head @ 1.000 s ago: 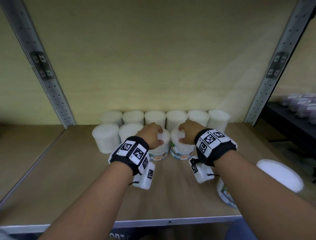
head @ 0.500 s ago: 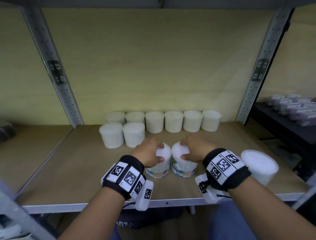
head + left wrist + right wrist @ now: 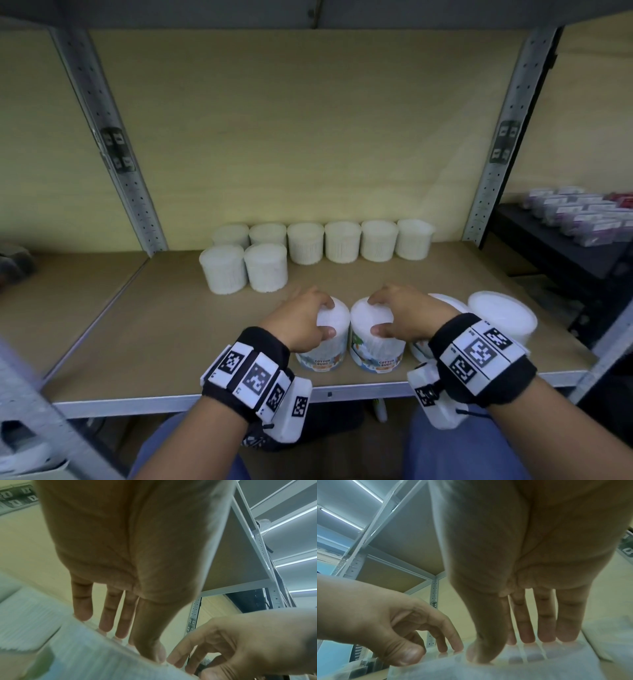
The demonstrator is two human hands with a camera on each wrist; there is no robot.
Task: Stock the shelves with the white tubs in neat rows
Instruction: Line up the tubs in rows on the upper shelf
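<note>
Two white tubs with colourful labels stand side by side near the front of the wooden shelf [image 3: 178,342]. My left hand [image 3: 325,317] grips the left tub [image 3: 322,356] from above, fingers and thumb curled over its lid. My right hand [image 3: 376,316] grips the right tub [image 3: 376,356] the same way. In the left wrist view my left hand [image 3: 128,642] has its fingertips on the lid rim [image 3: 85,655]. The right wrist view shows my right hand [image 3: 513,649] on its lid [image 3: 505,669]. A back row of several tubs [image 3: 342,241] lines the wall, with two tubs [image 3: 245,269] in front at its left.
Two more white tubs [image 3: 501,317] stand at the front right, behind my right wrist. Perforated metal uprights [image 3: 113,161] [image 3: 503,154] frame the bay. A dark side shelf [image 3: 561,260] at right carries purple boxes [image 3: 582,216]. The shelf's metal front edge [image 3: 154,402] is just below my wrists.
Both hands, each still holding its tub, have come back from beside the second row toward the shelf's front edge. The head view has pulled back and risen.
</note>
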